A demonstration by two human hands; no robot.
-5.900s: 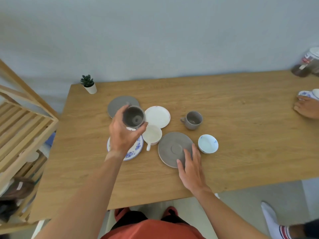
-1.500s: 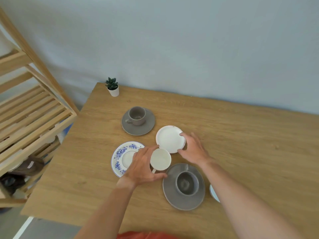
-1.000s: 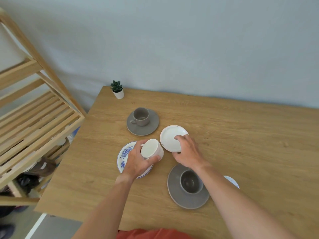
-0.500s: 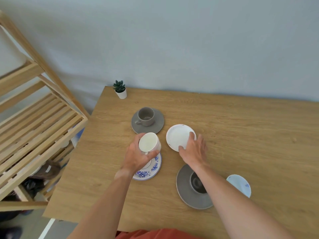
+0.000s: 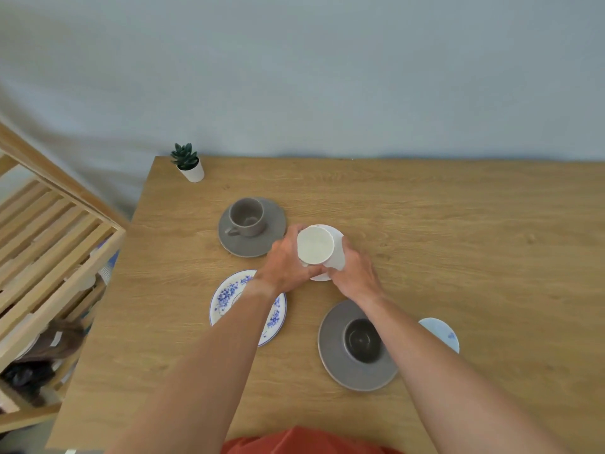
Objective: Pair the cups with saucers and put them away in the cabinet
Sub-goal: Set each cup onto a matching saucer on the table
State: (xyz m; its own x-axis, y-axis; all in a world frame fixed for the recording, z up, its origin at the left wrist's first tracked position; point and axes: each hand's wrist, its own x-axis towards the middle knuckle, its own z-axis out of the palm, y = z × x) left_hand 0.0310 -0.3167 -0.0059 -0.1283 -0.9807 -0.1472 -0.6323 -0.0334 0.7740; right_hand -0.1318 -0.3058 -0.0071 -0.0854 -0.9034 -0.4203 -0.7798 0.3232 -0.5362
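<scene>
While the left hand (image 5: 288, 265) wraps around the near-left side of the white cup (image 5: 316, 244), fingers curled closed on its wall, the right hand (image 5: 355, 273) closes on the cup's right side and seems also to touch the white saucer (image 5: 337, 231) beneath; whether the cup's foot already rests on that saucer I cannot tell. The cup looks glazed ceramic: stiff, fairly light, smooth enough to slip and likely to chip if knocked, so a hold around the wall or by the handle, hidden now under the hands, suits it best, and the pair should be carried from under the saucer rim. Just left and farther off, a grey cup (image 5: 246, 217) stands on a grey saucer (image 5: 275, 217). Nearer left lies the blue-flowered saucer (image 5: 226, 298), bare of a cup and partly under the left forearm. Near right, a second grey cup (image 5: 360, 339) sits on its own grey saucer (image 5: 330, 342), with a small blue-patterned cup (image 5: 442, 334) just beside it. The wooden shelf (image 5: 49, 244) stands off the table's (image 5: 474, 257) left edge.
</scene>
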